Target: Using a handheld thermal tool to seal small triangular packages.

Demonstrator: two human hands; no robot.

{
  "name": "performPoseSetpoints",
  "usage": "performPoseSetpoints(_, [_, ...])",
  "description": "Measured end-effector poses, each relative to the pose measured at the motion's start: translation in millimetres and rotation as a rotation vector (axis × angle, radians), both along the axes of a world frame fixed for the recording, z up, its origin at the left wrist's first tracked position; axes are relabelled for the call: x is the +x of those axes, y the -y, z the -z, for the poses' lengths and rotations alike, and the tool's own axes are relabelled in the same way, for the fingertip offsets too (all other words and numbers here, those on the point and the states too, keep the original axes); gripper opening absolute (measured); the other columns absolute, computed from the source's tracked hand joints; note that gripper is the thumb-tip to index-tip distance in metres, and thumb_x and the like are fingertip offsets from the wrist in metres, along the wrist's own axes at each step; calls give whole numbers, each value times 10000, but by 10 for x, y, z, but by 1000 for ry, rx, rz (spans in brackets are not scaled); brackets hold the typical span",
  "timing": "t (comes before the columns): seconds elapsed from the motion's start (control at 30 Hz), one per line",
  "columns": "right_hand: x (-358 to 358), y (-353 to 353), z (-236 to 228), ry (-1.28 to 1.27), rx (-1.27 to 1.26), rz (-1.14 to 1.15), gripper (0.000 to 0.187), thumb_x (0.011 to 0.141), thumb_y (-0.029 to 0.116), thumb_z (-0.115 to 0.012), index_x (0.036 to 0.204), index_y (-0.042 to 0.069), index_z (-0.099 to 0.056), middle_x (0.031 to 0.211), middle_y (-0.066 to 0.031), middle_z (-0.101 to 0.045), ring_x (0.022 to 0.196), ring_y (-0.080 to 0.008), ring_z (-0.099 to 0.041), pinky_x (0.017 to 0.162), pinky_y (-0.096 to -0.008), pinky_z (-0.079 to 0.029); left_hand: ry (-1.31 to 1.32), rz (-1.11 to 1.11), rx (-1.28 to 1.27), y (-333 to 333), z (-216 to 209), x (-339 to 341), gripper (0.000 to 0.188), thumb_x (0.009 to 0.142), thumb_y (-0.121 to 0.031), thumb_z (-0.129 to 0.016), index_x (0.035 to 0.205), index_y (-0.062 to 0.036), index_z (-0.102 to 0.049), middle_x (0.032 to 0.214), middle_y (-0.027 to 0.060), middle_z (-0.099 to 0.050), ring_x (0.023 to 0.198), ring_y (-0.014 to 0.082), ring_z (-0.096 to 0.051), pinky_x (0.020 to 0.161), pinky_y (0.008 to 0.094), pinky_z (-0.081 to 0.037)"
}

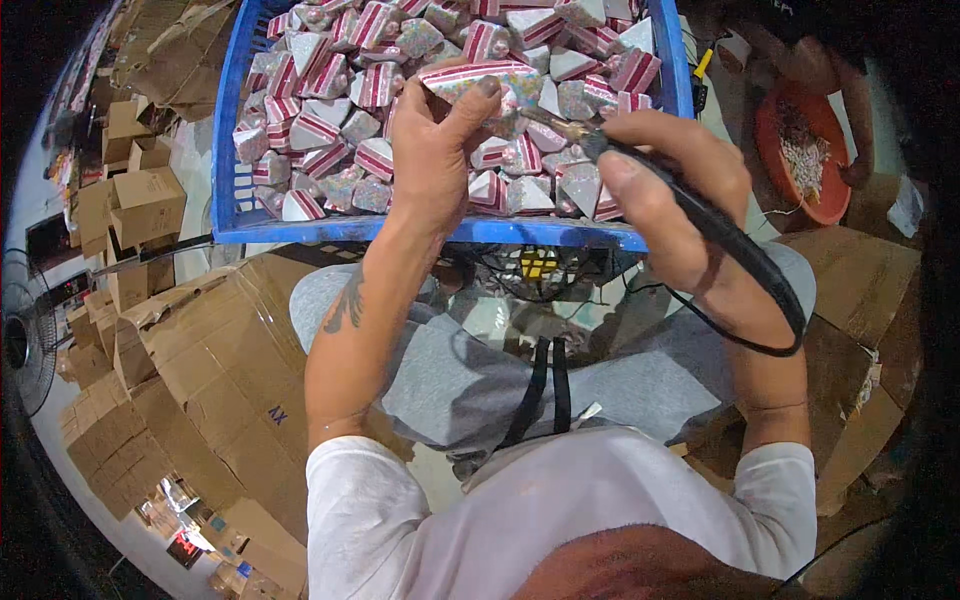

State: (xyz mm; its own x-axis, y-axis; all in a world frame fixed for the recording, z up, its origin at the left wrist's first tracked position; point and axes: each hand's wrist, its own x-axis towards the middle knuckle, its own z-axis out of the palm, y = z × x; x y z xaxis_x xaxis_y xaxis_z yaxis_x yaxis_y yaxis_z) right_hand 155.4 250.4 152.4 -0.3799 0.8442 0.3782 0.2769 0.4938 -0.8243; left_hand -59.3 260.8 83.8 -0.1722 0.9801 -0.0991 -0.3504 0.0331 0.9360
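My left hand (435,145) pinches a toy cake slice (478,75) between thumb and fingers, above the near half of a blue plastic crate (430,233). The slice has pink and white stripes and a speckled, glittery face. My right hand (680,210) grips a corded soldering iron (745,250) with a black handle, somewhat like a pen. Its metal tip points left and meets, or nearly meets, the slice's right end; actual contact is too small to tell. Many similar cake slices (375,160) lie heaped in the crate below both hands.
The crate stands just beyond my knees. On the right, another person's arm (858,110) reaches beside a red basin (765,140) holding small pale pieces. Cardboard boxes (148,205) and flattened cardboard (225,370) fill the left, near a fan (28,330). The iron's black cord loops below my right hand.
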Motion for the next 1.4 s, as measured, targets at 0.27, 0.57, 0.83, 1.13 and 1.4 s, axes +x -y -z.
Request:
performPoseSetpoints(0.27, [6,-3,26,-1,1,16,273,821,196,-655,1019,7,-656,772,-89,-660,660,-167,-612,611,-303,-473,18,11,-53,-19,10,-26,486,843,-231,-769,1188,8,-524,1009,77,-634,876,136,-638,732,275,-549])
performPoseSetpoints(0.57, [1,-82,121,-21,62,-18,250,805,195,-698,962,6,-654,785,-166,-660,662,-284,-667,595,-354,-515,-7,3,-10,-32,44,11,490,839,-209,-772,1198,7,-517,1002,90,-638,882,145,-640,752,290,-550])
performPoseSetpoints(0.83, [123,-74,-30,-288,-205,180,262,833,215,-665,988,3,-677,730,-52,-626,604,-119,-565,585,-255,-458,-18,-4,40,61,-70,-106,462,863,-258,-751,1172,6,-531,1033,97,-638,911,160,-635,792,309,-542])
performPoseSetpoints(1.13, [305,-205,-121,-489,-202,168,261,924,153,-586,1060,-60,-648,784,-85,-650,642,-99,-561,591,-244,-443,-2044,-1211,-46,2843,-2313,-2644,407,916,-248,-659,1167,69,-611,1095,173,-676,980,277,-664,831,389,-547])
performPoseSetpoints(1.4, [365,-289,54,-510,-235,202,240,926,151,-589,1042,-50,-650,782,-74,-646,657,-103,-574,593,-250,-447,-1513,-241,-157,791,-1155,-995,619,858,-292,-721,1343,31,-510,1372,200,-536,1235,323,-541,1038,379,-409])
